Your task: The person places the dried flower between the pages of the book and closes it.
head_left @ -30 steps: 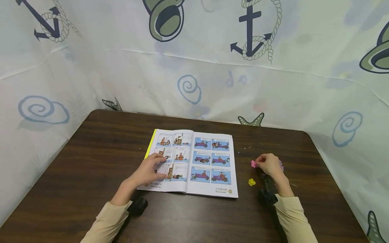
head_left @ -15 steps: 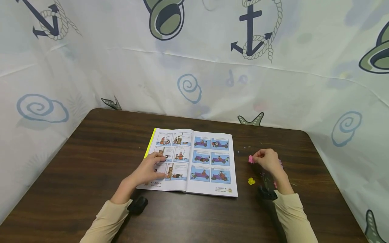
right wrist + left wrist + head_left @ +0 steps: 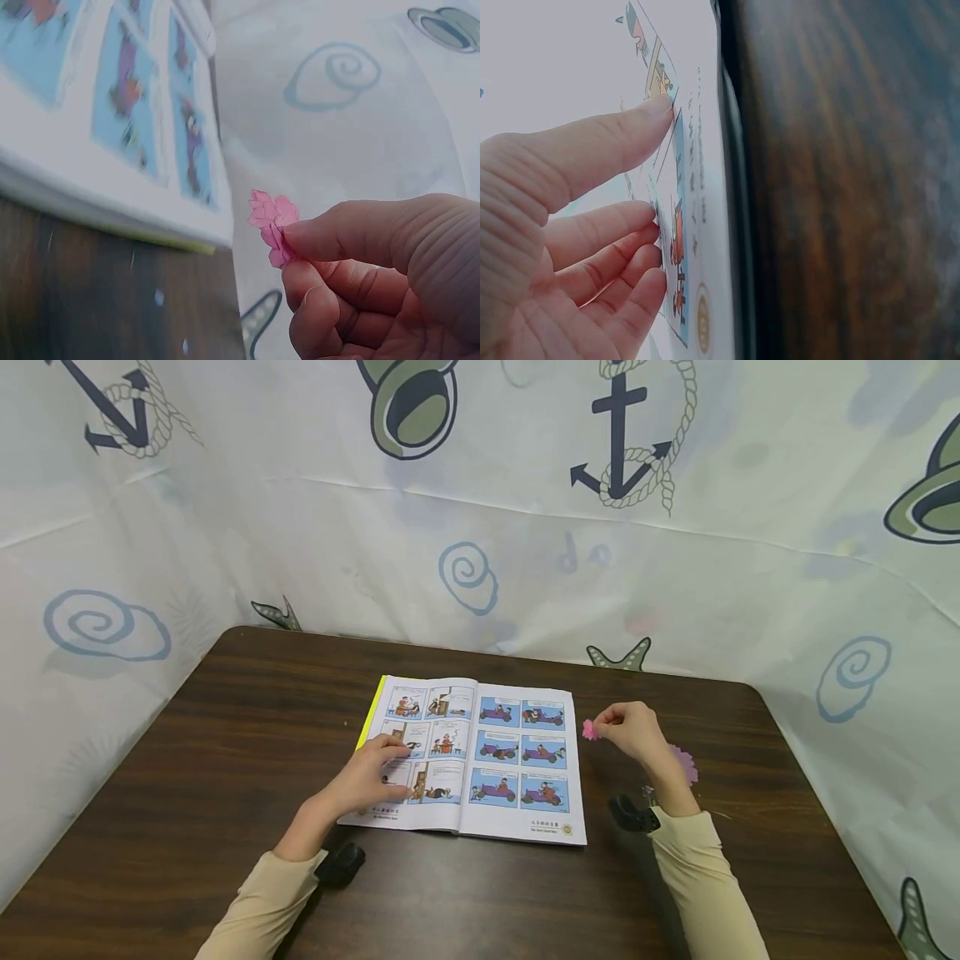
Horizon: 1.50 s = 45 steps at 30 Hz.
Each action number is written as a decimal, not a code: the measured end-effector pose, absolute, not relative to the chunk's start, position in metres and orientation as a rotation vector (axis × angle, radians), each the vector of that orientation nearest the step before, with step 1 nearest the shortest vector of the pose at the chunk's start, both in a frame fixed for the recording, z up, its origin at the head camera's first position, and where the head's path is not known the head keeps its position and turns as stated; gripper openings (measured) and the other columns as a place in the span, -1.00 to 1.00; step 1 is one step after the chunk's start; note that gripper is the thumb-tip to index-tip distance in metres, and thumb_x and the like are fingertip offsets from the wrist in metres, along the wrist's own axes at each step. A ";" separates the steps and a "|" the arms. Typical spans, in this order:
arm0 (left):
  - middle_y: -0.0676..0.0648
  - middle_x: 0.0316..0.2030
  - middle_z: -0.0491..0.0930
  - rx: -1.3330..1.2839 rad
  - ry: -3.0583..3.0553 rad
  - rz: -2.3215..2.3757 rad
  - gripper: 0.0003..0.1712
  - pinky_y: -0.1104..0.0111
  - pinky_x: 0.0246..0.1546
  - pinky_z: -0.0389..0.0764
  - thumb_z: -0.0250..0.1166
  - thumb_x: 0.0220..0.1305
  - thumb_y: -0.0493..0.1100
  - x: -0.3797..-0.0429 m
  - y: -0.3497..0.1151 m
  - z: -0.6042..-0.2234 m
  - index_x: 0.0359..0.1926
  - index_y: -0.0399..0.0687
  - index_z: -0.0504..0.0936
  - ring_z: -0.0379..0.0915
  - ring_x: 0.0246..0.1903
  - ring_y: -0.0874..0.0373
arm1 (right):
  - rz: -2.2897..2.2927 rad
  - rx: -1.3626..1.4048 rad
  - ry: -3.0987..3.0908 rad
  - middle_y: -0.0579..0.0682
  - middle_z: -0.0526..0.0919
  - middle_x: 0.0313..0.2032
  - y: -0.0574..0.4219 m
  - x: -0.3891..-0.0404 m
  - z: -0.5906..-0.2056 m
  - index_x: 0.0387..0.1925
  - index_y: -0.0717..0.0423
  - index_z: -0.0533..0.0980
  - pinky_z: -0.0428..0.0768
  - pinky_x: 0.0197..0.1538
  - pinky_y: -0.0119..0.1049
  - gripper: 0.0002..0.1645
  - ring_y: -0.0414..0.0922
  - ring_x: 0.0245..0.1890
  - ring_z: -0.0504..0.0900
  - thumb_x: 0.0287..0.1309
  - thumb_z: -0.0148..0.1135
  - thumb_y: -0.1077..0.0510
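Spreading across the upper half of the head view, a white fabric backdrop printed with navy anchors and blue spirals (image 3: 337, 543) is hung behind a dark-brown wood-grain table (image 3: 225, 760). Near the middle of the frame, a white-paged comic book with coloured panels (image 3: 480, 760) is laid open. Its left page is touched by the left hand (image 3: 367, 777), whose thumb and fingers are held apart. Right of centre, a lilac-pink scalloped piece (image 3: 685, 764) is partly hidden by the wrist of the right hand (image 3: 633, 731). Between that hand's thumb and forefinger a small pink petalled flower (image 3: 276, 229) is pinched, just beside the book's right edge; its height above the wood cannot be told.

For good handling, it is judged, only light pressure should be used, so that no petal is crushed, and the page should be pressed flat. The book's right edge should be passed with a slight lift, lest the paper be caught. Broad room is offered by the wood at lower middle; less is left towards the table's far edge.
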State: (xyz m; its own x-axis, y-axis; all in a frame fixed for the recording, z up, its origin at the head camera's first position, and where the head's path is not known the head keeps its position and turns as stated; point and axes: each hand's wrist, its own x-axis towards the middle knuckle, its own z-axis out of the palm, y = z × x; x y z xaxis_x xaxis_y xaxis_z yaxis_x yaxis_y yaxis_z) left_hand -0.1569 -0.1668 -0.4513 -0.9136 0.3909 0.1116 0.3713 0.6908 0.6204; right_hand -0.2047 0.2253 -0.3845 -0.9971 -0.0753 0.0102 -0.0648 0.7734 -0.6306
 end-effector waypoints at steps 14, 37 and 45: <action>-0.26 -0.02 0.45 0.636 2.862 1.030 -0.37 0.01 0.00 0.37 0.51 -0.13 -0.21 -0.157 -0.167 -0.450 -0.01 -0.42 0.55 0.33 -0.04 -0.15 | -1.143 -0.167 2.865 0.04 0.53 -0.55 0.166 -0.222 -0.388 -0.49 0.29 0.58 0.35 -0.45 -0.34 -0.86 -0.08 -0.46 0.38 0.06 0.29 0.25; -0.26 -0.01 0.45 0.637 2.865 1.029 -0.36 0.02 0.03 0.36 0.51 -0.14 -0.23 -0.157 -0.165 -0.451 0.00 -0.44 0.54 0.34 -0.01 -0.15 | -1.103 -0.254 2.778 -0.03 0.57 -0.59 0.106 -0.241 -0.413 -0.58 0.25 0.60 0.33 -0.50 -0.40 -0.88 -0.17 -0.57 0.35 -0.03 0.26 0.26; -0.25 -0.01 0.44 0.616 2.866 1.030 -0.36 0.03 0.04 0.36 0.51 -0.14 -0.23 -0.157 -0.166 -0.451 0.00 -0.42 0.55 0.33 -0.02 -0.14 | -1.072 -0.239 2.767 -0.01 0.59 -0.57 0.100 -0.244 -0.420 -0.56 0.25 0.61 0.37 -0.48 -0.38 -0.87 -0.15 -0.55 0.38 -0.02 0.27 0.25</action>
State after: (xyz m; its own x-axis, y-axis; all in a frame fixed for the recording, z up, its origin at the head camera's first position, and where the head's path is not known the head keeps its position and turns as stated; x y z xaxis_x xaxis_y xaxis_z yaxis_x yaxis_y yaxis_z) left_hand -0.1567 -0.1657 -0.4511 -0.9207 0.3774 0.0993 0.3543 0.7017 0.6182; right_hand -0.2438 0.1001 -0.4200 -0.9737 -0.2071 -0.0948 -0.0892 0.7297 -0.6779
